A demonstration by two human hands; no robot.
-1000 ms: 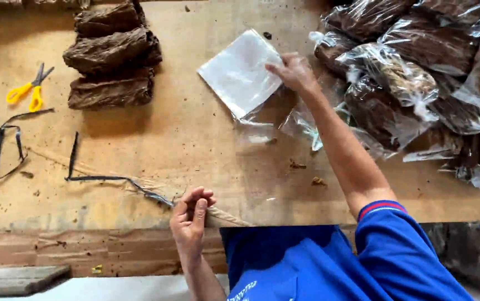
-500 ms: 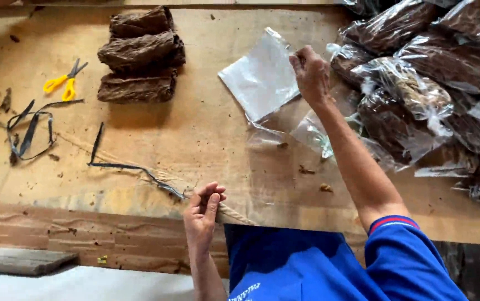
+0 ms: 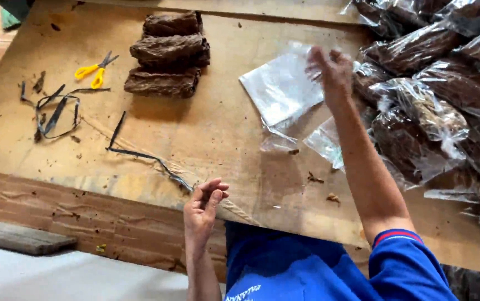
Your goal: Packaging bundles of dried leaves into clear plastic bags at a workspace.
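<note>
1. Two bare hands at a worn wooden surface [image 3: 206, 139], seen from above; blue short sleeves on both arms.
2. Right hand [image 3: 329, 69]: raised and blurred, fingers spread loosely, at the right edge of a clear plastic bag [image 3: 281, 89]. Whether the fingertips pinch the bag's edge or only hover against it cannot be told from the blur.
3. Clear plastic bag: flat, empty, square, lying tilted near the middle of the surface, just left of the heap of filled bags.
4. Left hand [image 3: 203, 207]: at the near edge of the surface, fingers curled together with thumb meeting fingertips; this grip is nearly closed around the end of a thin pale strip [image 3: 234, 209] that runs along the edge.
5. Dark narrow strip [image 3: 139, 153]: lies on the surface from the left hand's side toward the upper left, bent once.
6. Second clear bag [image 3: 323, 142]: crumpled, partly under the right forearm, near the first bag.
7. Heap of filled bags [image 3: 435, 95]: many clear bags packed with dark brown leaf bundles, stacked along the right side.
8. Three unbagged brown leaf bundles [image 3: 167, 56]: stacked in a row at the far middle, touching one another.
9. Yellow-handled scissors [image 3: 95, 69]: just left of the bundles, closed.
10. Loose dark strips [image 3: 56, 108]: looped at the left of the surface, below the scissors.
11. Small brown crumbs [image 3: 315, 178]: scattered near the right forearm.
</note>
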